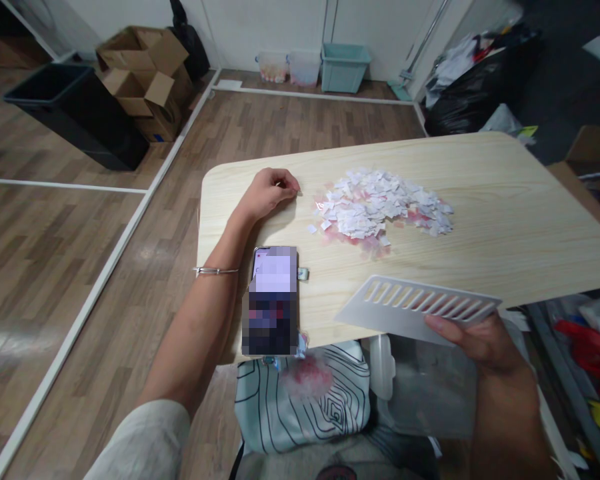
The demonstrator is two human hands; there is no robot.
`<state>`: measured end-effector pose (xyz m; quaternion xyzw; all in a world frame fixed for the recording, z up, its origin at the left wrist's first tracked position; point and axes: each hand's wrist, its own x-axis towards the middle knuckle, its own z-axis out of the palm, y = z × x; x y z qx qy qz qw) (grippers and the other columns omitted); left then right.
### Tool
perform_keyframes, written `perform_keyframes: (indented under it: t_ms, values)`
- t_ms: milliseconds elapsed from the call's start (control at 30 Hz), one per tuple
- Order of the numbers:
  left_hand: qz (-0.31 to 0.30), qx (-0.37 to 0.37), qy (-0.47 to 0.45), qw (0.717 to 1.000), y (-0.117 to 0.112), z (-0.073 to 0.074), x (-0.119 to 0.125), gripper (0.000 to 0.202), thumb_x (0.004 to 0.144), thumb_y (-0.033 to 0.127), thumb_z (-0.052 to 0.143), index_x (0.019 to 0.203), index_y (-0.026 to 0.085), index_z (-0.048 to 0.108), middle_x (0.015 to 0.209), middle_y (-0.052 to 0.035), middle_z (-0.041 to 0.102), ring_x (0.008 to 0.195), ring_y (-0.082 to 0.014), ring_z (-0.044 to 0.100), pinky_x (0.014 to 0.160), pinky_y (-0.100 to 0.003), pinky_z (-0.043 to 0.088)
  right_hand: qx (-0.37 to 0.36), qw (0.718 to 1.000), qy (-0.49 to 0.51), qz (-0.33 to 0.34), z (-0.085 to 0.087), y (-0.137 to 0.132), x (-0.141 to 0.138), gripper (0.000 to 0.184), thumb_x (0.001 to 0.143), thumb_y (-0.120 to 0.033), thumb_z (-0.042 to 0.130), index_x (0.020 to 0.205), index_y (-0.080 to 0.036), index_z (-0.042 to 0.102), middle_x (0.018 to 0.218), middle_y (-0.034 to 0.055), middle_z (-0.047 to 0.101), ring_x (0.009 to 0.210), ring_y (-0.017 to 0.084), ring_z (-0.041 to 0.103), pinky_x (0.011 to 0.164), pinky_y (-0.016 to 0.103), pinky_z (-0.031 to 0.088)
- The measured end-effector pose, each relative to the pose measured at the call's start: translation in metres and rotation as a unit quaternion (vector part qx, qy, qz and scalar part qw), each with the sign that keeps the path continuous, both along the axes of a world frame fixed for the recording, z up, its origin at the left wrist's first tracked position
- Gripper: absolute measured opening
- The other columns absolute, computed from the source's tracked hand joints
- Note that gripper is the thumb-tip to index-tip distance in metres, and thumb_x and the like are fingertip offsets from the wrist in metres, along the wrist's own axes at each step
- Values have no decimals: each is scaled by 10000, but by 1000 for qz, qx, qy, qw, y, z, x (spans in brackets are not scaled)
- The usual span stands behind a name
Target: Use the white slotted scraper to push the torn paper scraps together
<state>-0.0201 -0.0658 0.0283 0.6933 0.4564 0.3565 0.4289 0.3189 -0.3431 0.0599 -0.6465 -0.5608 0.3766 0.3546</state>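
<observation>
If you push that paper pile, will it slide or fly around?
Probably it scatters: the paper pile is many loose little scraps, likely very light. They lie flat, so no rolling. The stiff-looking board in the right hand should sweep them.

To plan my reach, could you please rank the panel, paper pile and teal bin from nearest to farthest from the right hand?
1. panel: held in the right hand.
2. paper pile: on the table's middle.
3. teal bin: by the far wall.
</observation>
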Motion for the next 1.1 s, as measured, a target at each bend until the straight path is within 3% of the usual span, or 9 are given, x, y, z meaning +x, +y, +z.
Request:
perform_keyframes:
  t_ms: [300,433,533,867,1100]
  values:
    - [-5,-12,-2,1000,-1,2,1,116,697,133,717,810,159,725,644,-15,605,605,-118,449,578,-299,315,16,999,-5,41,-12,4,16,178,770,-524,832,783,-354,883,741,31,872,737,329,868,709,408,735]
    - [-4,-8,-1,1000,-1,3,1,111,702,120,714,806,155,720,635,-14,595,602,-116,444,577,-296,307,25,999,-10,32,-15,2,19,246,824,-585,795,831,-360,895,828,44,896,849,339,881,867,452,735]
    - [2,-7,-2,1000,-3,3,2,103,711,116,713,804,160,715,625,-11,590,597,-116,440,577,-294,302,25,999,-9,25,-17,0,20,299,822,-636,789,837,-358,899,851,54,901,851,342,880,866,453,734]
    - [-1,-10,-2,1000,-6,11,5,113,694,92,691,790,151,705,626,-2,566,637,-129,462,621,-312,328,22,999,6,-24,-8,-11,9,190,857,-537,820,921,-370,882,964,37,908,972,309,856,1096,465,651]
    - [3,-13,12,1000,-7,10,4,112,710,109,693,810,156,710,644,-4,586,612,-123,439,605,-313,315,19,1000,8,-20,-11,-11,11,204,861,-541,800,911,-361,884,948,43,908,951,308,858,1063,454,665]
